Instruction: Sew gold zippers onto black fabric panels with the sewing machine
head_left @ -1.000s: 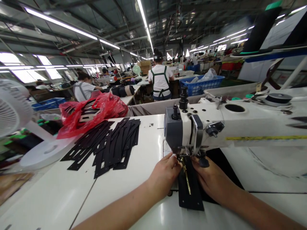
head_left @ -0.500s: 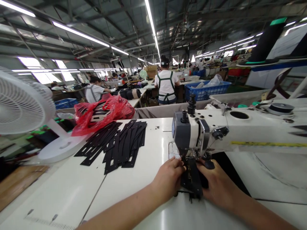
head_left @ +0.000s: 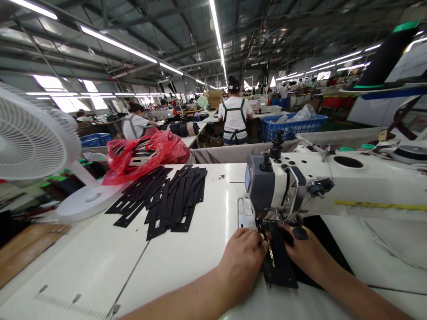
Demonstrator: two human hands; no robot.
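Note:
A black strip (head_left: 282,272) with a gold-toothed zipper (head_left: 271,254) lies under the needle area of a white and grey sewing machine (head_left: 263,180). My left hand (head_left: 245,255) is closed at the strip's left edge, its curled fingertips beside the zipper. My right hand (head_left: 308,251) is on the strip's right side, just below the presser area, its fingers bent around the material. Some right fingertips are hidden behind the machine's dark knob and the cloth. A larger black fabric panel (head_left: 330,242) extends beneath and beyond my right hand.
Loose black strips with cut-out slots (head_left: 176,200) are piled left of the machine. Behind them sits a red plastic bag (head_left: 167,146) of similar pieces. A white fan (head_left: 36,133) stands at far left. Beyond the table, co-workers sit near a blue basket (head_left: 293,126).
The strip's near end now lies flatter and further right, with more of the zipper showing. My left hand has come slightly nearer to me. The whole view has shifted a little.

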